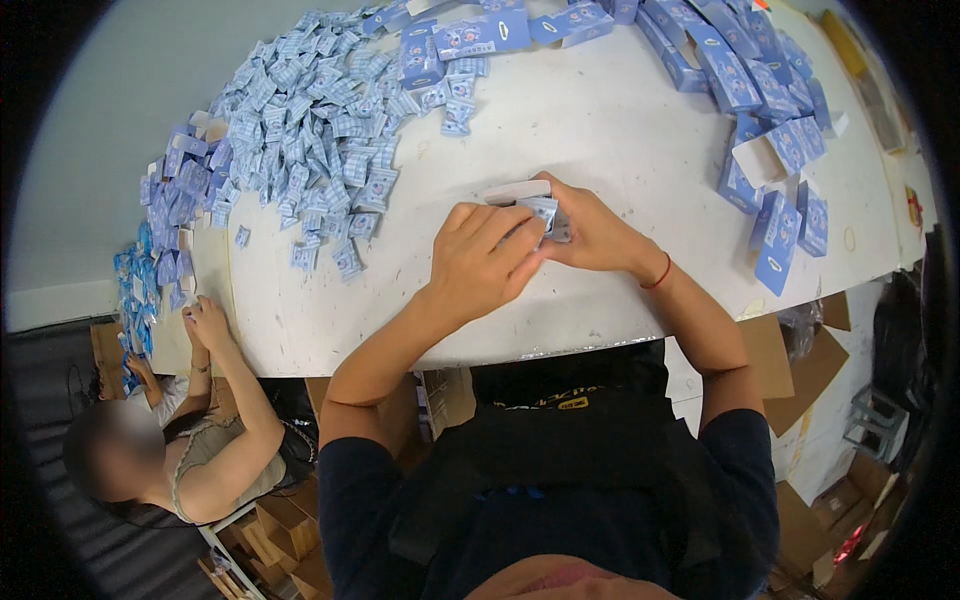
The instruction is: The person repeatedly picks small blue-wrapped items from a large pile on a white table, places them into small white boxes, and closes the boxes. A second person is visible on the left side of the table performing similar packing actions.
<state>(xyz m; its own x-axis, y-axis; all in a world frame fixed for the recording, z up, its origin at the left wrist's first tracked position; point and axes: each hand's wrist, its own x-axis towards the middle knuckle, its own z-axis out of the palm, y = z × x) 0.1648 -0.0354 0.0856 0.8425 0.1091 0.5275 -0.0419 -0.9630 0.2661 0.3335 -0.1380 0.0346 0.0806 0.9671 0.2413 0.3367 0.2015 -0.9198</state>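
Holding a box (515, 192) over the counter (600, 130), the right hand (595, 225) is gripping the right end, its grip drawn in around the cardboard. The left hand (483, 255) is resting bent fingers over the opening; its grip is looking partly closed, but the fingers are hiding whether it is pinching anything, so I cannot tell. A pale blue packet (543, 207) is showing in the box's mouth between the hands, and that mouth is gaping, so this box is seemingly being filled and is not yet closed. Much is apparently remaining: a large heap of packets (310, 120) is lying loose at the upper left, with boxes (482, 33) beside it toward the far side. More boxes (730, 75) are lying jumbled at the right, at least one gaping open; how many are holding packets, the view is not showing. For moving, bare counter is stretching ahead of the hands, between the heap and the boxes at the right. The near edge is running on the person's side of both hands, the lowest boxes at the right are lying near it, and a co-worker (225, 455) is sitting at the left, hands (205, 322) near another cluster of boxes (185, 170).
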